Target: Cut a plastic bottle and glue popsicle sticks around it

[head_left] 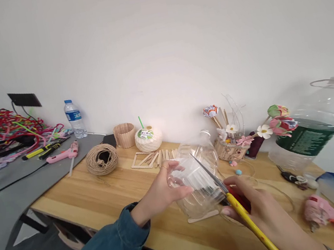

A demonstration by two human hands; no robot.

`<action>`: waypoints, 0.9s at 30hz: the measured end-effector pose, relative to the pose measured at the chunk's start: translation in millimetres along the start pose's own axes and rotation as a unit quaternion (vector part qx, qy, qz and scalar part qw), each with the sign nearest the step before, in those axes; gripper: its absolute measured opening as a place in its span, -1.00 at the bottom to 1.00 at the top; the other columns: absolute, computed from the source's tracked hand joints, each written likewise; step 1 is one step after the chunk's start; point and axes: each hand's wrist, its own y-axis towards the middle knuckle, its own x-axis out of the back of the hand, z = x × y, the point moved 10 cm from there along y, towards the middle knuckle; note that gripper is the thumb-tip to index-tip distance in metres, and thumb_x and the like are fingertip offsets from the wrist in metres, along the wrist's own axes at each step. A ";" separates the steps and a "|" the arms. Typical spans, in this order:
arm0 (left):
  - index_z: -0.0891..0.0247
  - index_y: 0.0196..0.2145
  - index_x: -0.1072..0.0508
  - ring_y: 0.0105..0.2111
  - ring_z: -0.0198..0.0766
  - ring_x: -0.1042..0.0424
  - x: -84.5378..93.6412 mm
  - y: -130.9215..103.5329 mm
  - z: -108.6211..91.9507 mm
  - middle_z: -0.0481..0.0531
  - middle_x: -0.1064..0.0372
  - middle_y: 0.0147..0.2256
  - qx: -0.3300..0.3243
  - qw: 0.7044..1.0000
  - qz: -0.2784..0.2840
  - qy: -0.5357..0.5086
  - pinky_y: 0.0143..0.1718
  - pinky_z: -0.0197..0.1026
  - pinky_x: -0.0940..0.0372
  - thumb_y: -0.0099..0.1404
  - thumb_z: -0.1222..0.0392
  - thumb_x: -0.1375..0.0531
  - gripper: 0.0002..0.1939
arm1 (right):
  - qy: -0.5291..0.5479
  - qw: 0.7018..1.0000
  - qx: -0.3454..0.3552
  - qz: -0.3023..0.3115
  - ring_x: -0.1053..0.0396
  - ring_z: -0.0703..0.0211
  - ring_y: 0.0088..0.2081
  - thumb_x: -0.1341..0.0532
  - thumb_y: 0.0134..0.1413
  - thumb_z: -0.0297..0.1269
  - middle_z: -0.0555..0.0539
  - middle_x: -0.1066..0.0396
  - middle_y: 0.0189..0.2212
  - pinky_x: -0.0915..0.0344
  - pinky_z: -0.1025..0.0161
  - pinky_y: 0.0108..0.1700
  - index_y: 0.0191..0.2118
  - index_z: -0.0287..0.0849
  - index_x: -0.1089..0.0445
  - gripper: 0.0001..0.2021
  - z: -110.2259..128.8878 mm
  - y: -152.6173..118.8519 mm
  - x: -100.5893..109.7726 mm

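Observation:
My left hand (172, 186) grips a clear plastic bottle piece (196, 199), thumb on the near side and fingers over the top. In my right hand (255, 204) is a pair of scissors (215, 179) with metal blades and a long yellow handle; a red part shows under the fingers. The blades point up and away, in front of the clear plastic. Whether they touch it I cannot tell. Just behind, a clear bottle neck (205, 135) shows; whether it belongs to the same piece is unclear. A wooden stick (203, 217) lies under the plastic.
Behind are a twine ball (102, 159), a ribbed wooden cup (125, 136), a white coconut (149, 139) and craft sticks (156, 158). To the right stand a flower basket (231, 148), a large bottle (309, 134) and a pink glue gun (331, 214). Another glue gun (64, 154) lies left.

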 end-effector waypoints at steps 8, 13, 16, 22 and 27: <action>0.14 0.02 -0.11 -0.04 -0.09 -0.27 43.1 -17.2 -8.5 0.18 -0.06 0.09 -0.030 0.997 -0.048 0.048 -0.02 0.00 -0.21 -0.07 0.15 -0.37 -0.26 | 0.009 0.999 0.049 -0.002 -0.13 0.26 -0.59 -0.11 0.02 0.09 0.09 -0.20 -0.64 -0.12 0.29 -0.51 -0.38 -0.09 -0.16 -0.68 24.7 19.0 -20.6; 0.13 0.15 -0.08 0.06 0.01 -0.20 55.8 -29.6 -14.4 0.21 0.00 0.16 -0.058 0.989 -0.066 0.119 0.07 0.05 -0.15 -0.12 0.13 -0.40 -0.09 | 0.103 0.991 0.043 0.070 -0.06 0.31 -0.62 -0.13 -0.02 0.13 0.12 -0.12 -0.66 -0.03 0.33 -0.58 -0.42 -0.09 -0.18 -0.63 25.0 15.8 -28.8; 0.08 0.19 -0.08 0.12 0.05 -0.13 61.6 -37.4 -11.8 0.17 0.09 0.22 -0.104 0.984 -0.064 0.133 0.13 0.06 -0.09 -0.16 0.16 -0.42 -0.01 | 0.206 0.975 0.004 0.078 0.00 0.33 -0.72 0.01 0.04 0.22 0.12 -0.07 -0.73 0.02 0.33 -0.68 -0.41 -0.09 -0.25 -0.56 21.2 16.3 -18.1; 0.02 0.13 -0.20 0.23 0.02 0.06 85.3 -48.9 15.4 0.06 0.08 0.26 -0.104 0.979 -0.132 -0.120 0.15 -0.01 -0.08 -0.16 0.14 -0.43 -0.12 | 0.234 0.970 -0.028 0.053 -0.07 0.34 -0.71 -0.15 -0.17 0.28 0.10 -0.16 -0.71 -0.05 0.36 -0.71 -0.42 -0.09 -0.29 -0.52 23.9 26.8 -2.6; -0.01 0.09 -0.26 0.21 -0.10 -0.01 99.7 -58.1 24.7 -0.02 -0.02 0.22 -0.093 0.952 -0.177 -0.230 0.18 -0.06 -0.04 -0.03 0.20 -0.35 -0.30 | 0.340 0.937 -0.033 0.077 -0.08 0.33 -0.70 -0.04 -0.04 0.28 0.09 -0.14 -0.72 -0.17 0.31 -0.65 -0.45 -0.14 -0.30 -0.49 17.4 33.2 -19.4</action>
